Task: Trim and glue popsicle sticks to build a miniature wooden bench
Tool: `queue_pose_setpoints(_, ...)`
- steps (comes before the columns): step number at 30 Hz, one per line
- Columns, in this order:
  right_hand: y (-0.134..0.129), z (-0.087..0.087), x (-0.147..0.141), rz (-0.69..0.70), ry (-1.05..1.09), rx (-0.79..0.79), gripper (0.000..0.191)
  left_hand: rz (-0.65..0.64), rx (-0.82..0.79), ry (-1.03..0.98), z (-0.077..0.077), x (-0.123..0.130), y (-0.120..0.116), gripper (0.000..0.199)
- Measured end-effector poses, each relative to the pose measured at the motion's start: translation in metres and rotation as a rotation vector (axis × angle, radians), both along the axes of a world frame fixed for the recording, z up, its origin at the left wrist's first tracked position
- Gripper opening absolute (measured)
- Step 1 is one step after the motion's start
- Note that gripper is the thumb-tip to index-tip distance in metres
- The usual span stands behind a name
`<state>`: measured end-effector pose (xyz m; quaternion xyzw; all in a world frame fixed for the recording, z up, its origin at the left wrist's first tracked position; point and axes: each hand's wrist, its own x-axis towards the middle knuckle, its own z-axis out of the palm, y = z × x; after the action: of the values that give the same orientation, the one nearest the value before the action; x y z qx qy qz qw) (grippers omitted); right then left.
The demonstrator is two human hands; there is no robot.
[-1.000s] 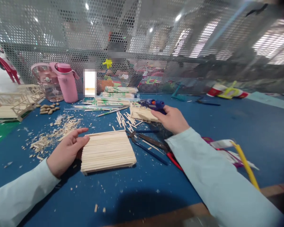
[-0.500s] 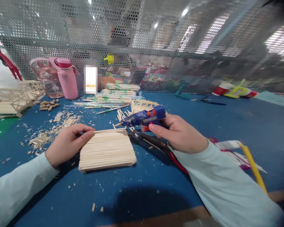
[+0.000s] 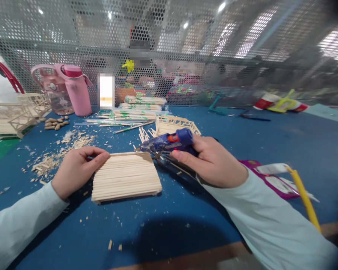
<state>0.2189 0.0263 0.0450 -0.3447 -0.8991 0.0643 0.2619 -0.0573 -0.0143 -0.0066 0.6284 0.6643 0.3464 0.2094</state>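
My right hand (image 3: 214, 161) is wrapped round a blue hot glue gun (image 3: 169, 140), its nozzle pointing left at the far right corner of a panel of wooden sticks (image 3: 126, 176). The panel lies on the blue table, its sticks laid side by side. My left hand (image 3: 79, 168) is closed at the panel's far left corner, thumb and forefinger pinching the end of a thin wooden stick (image 3: 125, 154) along the far edge. Dark pliers (image 3: 180, 168) lie under my right hand, partly hidden by it.
Wood scraps (image 3: 50, 161) and peanuts (image 3: 56, 123) lie to the left, near a pink bottle (image 3: 77, 92) and stick-built models (image 3: 8, 120). Behind are bagged sticks (image 3: 138, 112) and a small wooden frame (image 3: 174, 125). A purple item (image 3: 281, 187) lies right; a perforated metal screen (image 3: 186, 48) stands behind.
The glue gun has come slightly down and left, its nozzle closer to the panel's far right corner. My left hand has stayed at the far left corner.
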Motion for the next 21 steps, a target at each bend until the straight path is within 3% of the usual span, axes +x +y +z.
queue_pose_setpoints(5,-0.0015,0.0014,-0.0007,0.005,-0.025,0.026,0.024,0.064,0.019,0.053,0.0005,0.0014,-0.001,0.034)
queue_pose_setpoints(21,-0.0005,-0.004,-0.001,-0.036,-0.042,0.065,0.024,0.034,0.049,0.03,-0.0003,-0.0008,-0.0028,0.033)
